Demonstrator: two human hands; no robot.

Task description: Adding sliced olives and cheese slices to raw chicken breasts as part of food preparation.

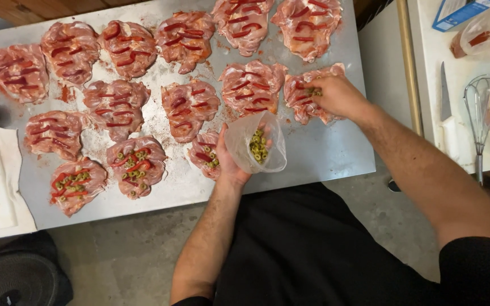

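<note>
L hand (228, 161) w/ olive bag (256, 144); R hand (336, 96) on meat (313, 99).

- Meat pieces (188, 107) are lying in rows on the metal table (324, 153).
- A whisk (479, 113) is lying right of a knife (444, 107), on the counter (460, 73) beside the table.

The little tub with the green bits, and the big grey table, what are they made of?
The tub in the left hand looks like thin clear plastic: the sliced olives show through its wall. The table looks like brushed metal, probably steel: grey, flat, dully shiny.
</note>
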